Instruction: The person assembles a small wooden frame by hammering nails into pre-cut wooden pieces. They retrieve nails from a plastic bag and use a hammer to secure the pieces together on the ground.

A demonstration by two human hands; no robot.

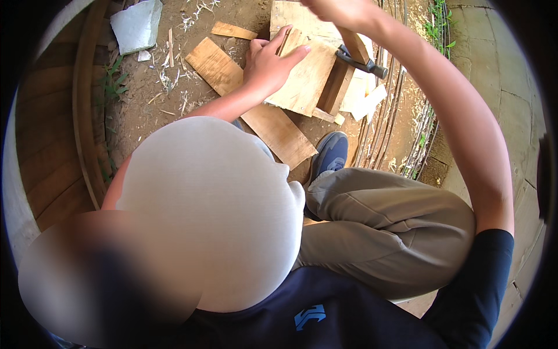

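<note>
My left hand (269, 65) rests at the left edge of a pale wooden board (305, 84), which forms the top of a small wooden piece. Its thumb and index finger are spread apart, with a narrow wooden strip (292, 42) between them. At the top edge of the view, my right hand (349, 16) is closed around the wooden handle of a hammer (361, 61). The hammer's dark metal head hangs just right of the board, over a brown wooden side piece (337, 87). My right fingertips are cut off by the frame.
A brown plank (279, 134) lies slantwise under my left wrist, beside my blue shoe (331, 152). Wood shavings (170, 75) and a pale stone slab (136, 26) lie on the dirt at left. Long thin metal rods (381, 128) run along the right, beside paving (488, 75).
</note>
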